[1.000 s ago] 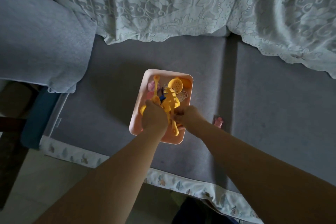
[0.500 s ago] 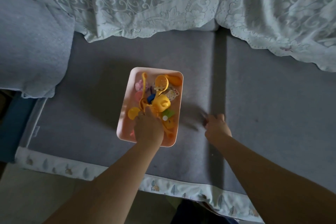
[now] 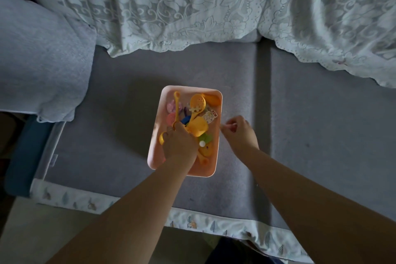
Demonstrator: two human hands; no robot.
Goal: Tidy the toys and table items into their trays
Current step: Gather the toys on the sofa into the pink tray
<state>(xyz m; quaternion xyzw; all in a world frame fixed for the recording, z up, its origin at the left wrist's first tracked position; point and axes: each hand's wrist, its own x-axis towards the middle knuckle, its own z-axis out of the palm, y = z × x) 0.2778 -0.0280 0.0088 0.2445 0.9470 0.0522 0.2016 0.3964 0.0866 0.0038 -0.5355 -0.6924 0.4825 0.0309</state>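
Note:
A pink tray point(image 3: 157, 135) lies on the grey sofa seat, filled with toys: a yellow strainer spoon point(image 3: 197, 103), a yellow cup point(image 3: 199, 127), a long yellow spoon point(image 3: 176, 107), and pink, blue and green pieces. My left hand point(image 3: 179, 146) is palm down inside the tray, its fingers curled over yellow toy utensils whose ring handle point(image 3: 162, 137) sticks out at its left. My right hand point(image 3: 239, 132) hovers just right of the tray's edge with thumb and fingers pinched together. The small pink toy that lay on the seat is not visible.
A white lace cover point(image 3: 192, 6) drapes the sofa back behind the tray. A grey cushion point(image 3: 40, 66) sits at the left. The seat seam point(image 3: 263, 92) runs to the right of the tray. The sofa's patterned front trim point(image 3: 192, 223) borders the floor near me.
My right hand left the tray, went right to the small pink toy on the seat, then came back to the tray's right edge. The toy is gone from the seat. My left hand stayed in the tray.

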